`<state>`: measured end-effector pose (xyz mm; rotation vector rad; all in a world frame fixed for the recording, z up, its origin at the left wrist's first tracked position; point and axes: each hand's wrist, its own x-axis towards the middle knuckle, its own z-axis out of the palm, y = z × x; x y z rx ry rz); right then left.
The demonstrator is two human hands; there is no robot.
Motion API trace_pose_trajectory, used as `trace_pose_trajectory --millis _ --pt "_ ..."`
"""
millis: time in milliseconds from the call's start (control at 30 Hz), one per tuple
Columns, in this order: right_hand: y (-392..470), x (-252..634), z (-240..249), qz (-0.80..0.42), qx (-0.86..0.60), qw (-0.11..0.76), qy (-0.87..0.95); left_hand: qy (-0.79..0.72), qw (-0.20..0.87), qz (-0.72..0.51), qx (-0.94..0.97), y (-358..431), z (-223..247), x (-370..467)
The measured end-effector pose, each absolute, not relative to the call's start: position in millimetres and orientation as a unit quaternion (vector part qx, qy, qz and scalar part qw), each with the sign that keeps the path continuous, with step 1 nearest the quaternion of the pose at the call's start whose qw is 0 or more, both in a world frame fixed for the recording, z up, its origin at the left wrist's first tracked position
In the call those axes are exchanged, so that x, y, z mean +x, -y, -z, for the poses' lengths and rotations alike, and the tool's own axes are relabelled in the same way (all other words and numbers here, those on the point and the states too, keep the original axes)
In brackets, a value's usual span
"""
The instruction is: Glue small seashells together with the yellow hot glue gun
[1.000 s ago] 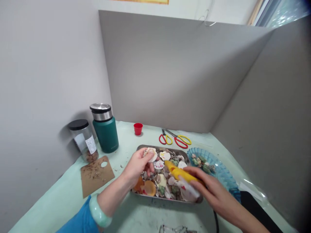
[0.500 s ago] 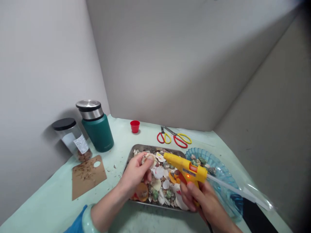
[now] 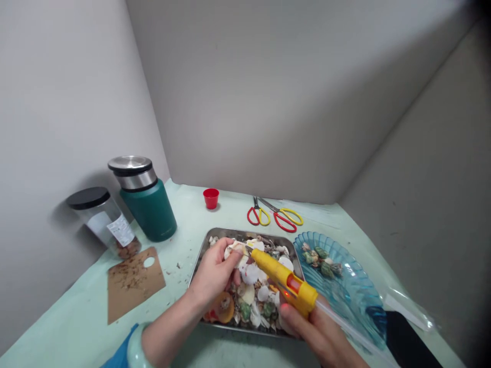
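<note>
Over a metal tray [image 3: 199, 261] of shells, my left hand [image 3: 215, 271] pinches a pale seashell [image 3: 235, 249] between thumb and fingers. My right hand [image 3: 312, 327] is wrapped round the grip of a yellow hot glue gun [image 3: 276, 273], whose small red light glows. The gun's nozzle points left and up, right at the shell's edge; whether it touches the shell I cannot tell. A clear glue stick [image 3: 341, 324] sticks out of the gun's back end. White, orange and green shells fill the tray beneath both hands.
A blue fluted dish [image 3: 345, 255] with several green shells stands to the right, a black object [image 3: 406, 340] at its front. Two scissors [image 3: 286, 219] and a red cup [image 3: 210, 198] are behind the tray. Leftward are a green flask [image 3: 151, 212], a jar [image 3: 111, 227] and brown cardboard [image 3: 132, 281].
My right hand has brought the glue gun left and slightly down, so its nozzle is now at the shell. My left hand keeps its pinch. The view has shifted slightly.
</note>
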<state>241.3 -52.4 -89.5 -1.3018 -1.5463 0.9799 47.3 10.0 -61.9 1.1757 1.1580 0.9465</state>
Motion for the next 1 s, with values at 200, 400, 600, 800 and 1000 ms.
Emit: trace_pose_trajectory --millis 200,400,600,800,1000 --pt "48.6 238.3 72.2 -0.342 -0.517 0.408 0.671 -0.494 0.575 -0.412 0.505 -14.8 60.9 50.2" --pt "50.3 240.3 75.5 -0.307 -0.515 0.39 0.699 -0.502 0.575 -0.421 0.491 -15.9 62.7 44.7" --pt "47.8 240.5 81.5 -0.285 -0.502 0.4 0.712 -0.502 0.58 -0.416 0.489 -12.9 63.7 47.3" --pt "50.0 238.9 84.2 -0.276 -0.51 0.414 0.702 -0.519 0.562 -0.411 0.495 -9.0 63.8 49.4" --pt "50.4 238.6 87.8 -0.275 -0.483 0.4 0.729 -0.511 0.539 -0.404 0.534 -5.5 72.6 53.9"
